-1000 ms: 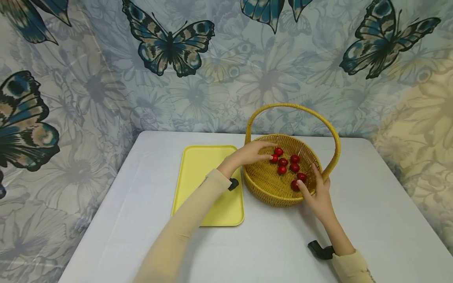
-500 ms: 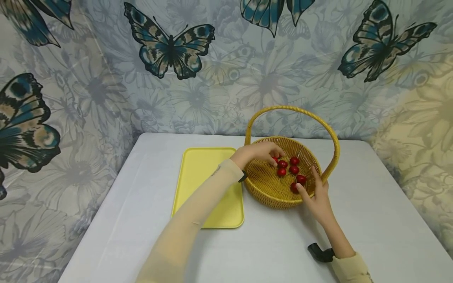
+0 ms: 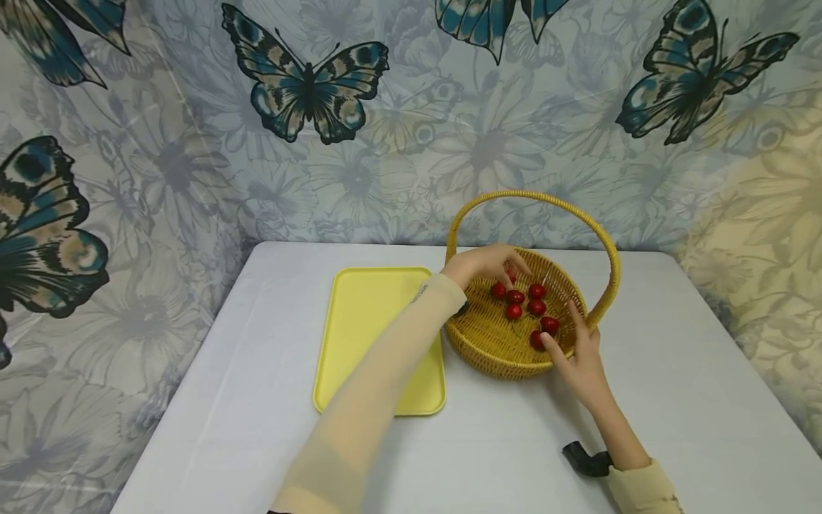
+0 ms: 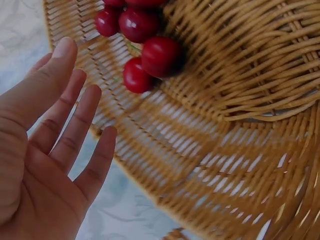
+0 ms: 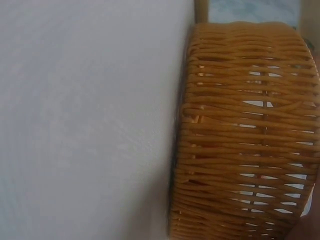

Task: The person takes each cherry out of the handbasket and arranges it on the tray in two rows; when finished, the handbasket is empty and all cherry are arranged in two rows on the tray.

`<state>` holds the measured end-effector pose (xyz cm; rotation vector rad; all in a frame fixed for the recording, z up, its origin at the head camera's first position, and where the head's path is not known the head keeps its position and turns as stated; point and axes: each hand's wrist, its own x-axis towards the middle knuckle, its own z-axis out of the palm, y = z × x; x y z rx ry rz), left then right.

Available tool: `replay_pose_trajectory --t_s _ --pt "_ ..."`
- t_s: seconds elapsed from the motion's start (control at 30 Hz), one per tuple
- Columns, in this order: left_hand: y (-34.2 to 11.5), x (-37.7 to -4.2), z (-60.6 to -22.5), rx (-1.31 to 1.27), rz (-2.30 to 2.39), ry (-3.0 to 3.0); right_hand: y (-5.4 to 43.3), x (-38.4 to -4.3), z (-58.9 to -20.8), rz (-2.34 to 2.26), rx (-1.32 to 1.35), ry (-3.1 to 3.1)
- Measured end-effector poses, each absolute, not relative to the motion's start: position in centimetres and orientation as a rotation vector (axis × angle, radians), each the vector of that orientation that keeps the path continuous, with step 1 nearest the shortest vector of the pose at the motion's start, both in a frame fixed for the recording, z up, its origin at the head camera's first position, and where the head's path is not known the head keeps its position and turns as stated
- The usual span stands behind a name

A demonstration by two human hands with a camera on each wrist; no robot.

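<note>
A yellow wicker basket (image 3: 494, 357) with a tall arched handle holds several red cherries (image 3: 536, 307). My left hand (image 3: 486, 263) reaches over its left rim, fingers pointing down close to a partly covered cherry at the back of the group. In the left wrist view, the left hand (image 4: 55, 165) has its fingers spread and nothing between them, beside the cherries (image 4: 161, 56). My right hand (image 3: 583, 364) grips the basket's right rim, thumb over the inside near the front cherries. The right wrist view shows mostly the basket's woven outer wall (image 5: 245, 130).
A yellow rectangular tray (image 3: 359, 307) lies left of the basket, partly under my left sleeve (image 3: 379, 385). Both stand on a white table (image 3: 501, 450). Behind them hangs a butterfly-and-flower patterned cloth (image 3: 411, 164).
My left hand has moved right, farther over the basket, and its fingers have tipped downward among the rear cherries. The right hand has stayed on the rim.
</note>
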<state>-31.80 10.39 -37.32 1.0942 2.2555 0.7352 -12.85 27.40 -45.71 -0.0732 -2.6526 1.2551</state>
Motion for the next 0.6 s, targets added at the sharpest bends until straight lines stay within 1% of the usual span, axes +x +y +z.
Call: replay_pose_trajectory --t_s 0.3,0.6 --pt "9.9 -33.1 -38.4 0.93 0.736 2.28 27.6 -12.9 -45.5 1.248 -0.072 -2.652" --pt "10.7 -32.5 -39.5 0.87 0.539 2.376 27.5 -12.8 -45.5 1.265 -0.086 -2.662"
